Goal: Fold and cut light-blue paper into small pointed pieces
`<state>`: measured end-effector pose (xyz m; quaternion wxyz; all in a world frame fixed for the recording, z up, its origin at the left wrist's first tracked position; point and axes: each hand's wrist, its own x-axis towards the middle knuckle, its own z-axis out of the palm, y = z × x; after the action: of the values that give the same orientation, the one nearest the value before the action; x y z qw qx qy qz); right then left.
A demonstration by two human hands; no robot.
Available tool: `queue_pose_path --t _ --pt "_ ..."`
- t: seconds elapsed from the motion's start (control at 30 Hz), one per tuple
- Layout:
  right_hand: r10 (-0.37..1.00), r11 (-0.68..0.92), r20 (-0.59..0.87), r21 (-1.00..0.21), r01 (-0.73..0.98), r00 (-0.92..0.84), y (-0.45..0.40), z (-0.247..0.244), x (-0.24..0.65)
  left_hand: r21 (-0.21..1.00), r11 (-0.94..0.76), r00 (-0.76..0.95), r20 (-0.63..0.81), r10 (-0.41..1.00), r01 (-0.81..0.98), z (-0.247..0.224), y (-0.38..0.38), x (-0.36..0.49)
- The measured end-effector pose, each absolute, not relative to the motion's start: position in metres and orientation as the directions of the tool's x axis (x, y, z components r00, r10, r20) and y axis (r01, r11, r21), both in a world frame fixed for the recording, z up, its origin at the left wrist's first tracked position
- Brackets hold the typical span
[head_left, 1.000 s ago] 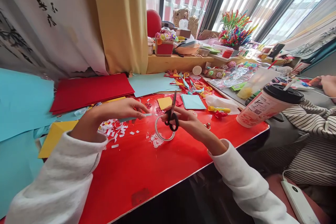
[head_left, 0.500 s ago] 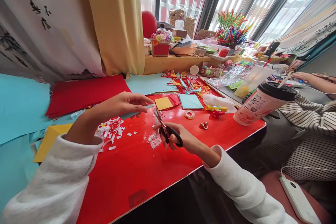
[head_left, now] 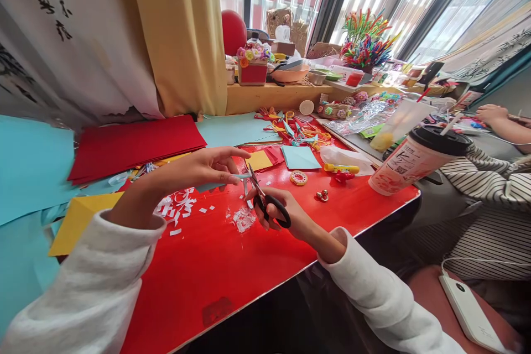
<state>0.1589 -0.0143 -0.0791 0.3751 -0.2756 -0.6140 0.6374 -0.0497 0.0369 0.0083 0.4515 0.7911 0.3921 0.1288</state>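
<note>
Between the thumb and fingers of my left hand (head_left: 213, 167) is a folded piece of light blue paper (head_left: 207, 187), partly hidden by the hand. My right hand (head_left: 284, 207) grips scissors with black handles (head_left: 277, 211); their blades (head_left: 253, 177) meet the paper's right end. A narrow pale strip (head_left: 248, 193) hangs just under the blades. Beneath, on the red table (head_left: 232, 276), lies a crumpled clear-and-white scrap (head_left: 244, 219). White paper clippings (head_left: 182, 204) are scattered below my left hand.
Blue and yellow square papers (head_left: 301, 157), a tape roll (head_left: 298, 178), a yellow glue stick (head_left: 341, 168) and small bells (head_left: 322, 196) lie beyond my right hand. A tall drink cup (head_left: 418, 160) stands near the right edge. A person in a striped sleeve (head_left: 477, 166) sits to the right.
The scissors' blades have moved onto the end of the blue paper, and the left fingers have shifted slightly. The whole view has tilted a little.
</note>
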Motion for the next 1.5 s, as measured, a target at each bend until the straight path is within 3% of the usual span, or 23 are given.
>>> queue_pose_path --t 0.5,1.0,1.2,1.27,1.4,1.5 --pt "0.67 -0.05 -0.159 -0.984 0.17 -0.725 -0.016 -0.071 0.176 0.724 -0.297 0.706 -0.355 0.613 0.622 0.007 0.041 -0.052" --pt "0.691 -0.057 -0.154 -0.986 0.159 -0.706 -0.023 -0.079 0.173 0.649 -0.363 0.702 -0.392 0.594 0.669 0.003 0.042 -0.048" --pt "0.74 -0.035 -0.116 -0.99 0.134 -0.662 -0.025 -0.085 0.178 0.553 -0.384 0.597 -0.276 0.753 0.739 0.004 0.048 -0.062" --pt "0.77 -0.017 -0.065 -0.997 0.082 -0.635 -0.026 -0.086 0.179 0.582 -0.324 0.548 -0.261 0.794 0.746 0.003 0.05 -0.071" --pt "0.826 0.012 0.026 -1.0 -0.028 -0.563 -0.026 -0.088 0.178 0.77 -0.162 0.593 -0.321 0.738 0.617 -0.007 0.052 -0.074" --pt "0.849 0.03 0.049 -0.999 -0.044 -0.527 -0.025 -0.088 0.175 0.878 -0.13 0.61 -0.206 0.765 0.461 -0.018 0.051 -0.057"
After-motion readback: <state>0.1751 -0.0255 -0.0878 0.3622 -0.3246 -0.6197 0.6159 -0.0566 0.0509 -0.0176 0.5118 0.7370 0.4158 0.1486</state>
